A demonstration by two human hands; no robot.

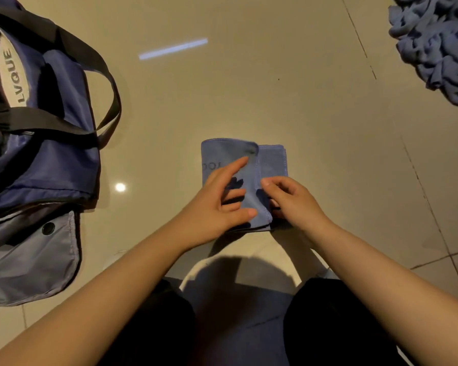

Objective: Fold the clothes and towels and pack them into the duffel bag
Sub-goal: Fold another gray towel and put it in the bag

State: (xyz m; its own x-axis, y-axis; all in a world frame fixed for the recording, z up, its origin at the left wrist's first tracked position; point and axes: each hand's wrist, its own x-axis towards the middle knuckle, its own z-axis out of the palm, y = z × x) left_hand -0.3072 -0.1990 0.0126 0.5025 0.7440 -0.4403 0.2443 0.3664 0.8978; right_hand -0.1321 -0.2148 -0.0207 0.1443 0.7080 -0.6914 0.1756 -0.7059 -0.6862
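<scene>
Glossy tiled floor (275, 88). The folded blue towel (230, 159) lies on it, well right of the open duffel bag (43, 159). Left hand (217, 204) rests open, pressing the top layer; right hand (291, 199) pinches the folded edge. Soft, light, limp cloth — likely best gripped across all layers at the fold.

A glossy beige tiled floor (288, 96) fills the view, with dark grout lines running along its right side. A long bright light streak (173, 48) reflects near the floor's far edge, and a small round glare spot (120, 187) shines toward its left side.
</scene>
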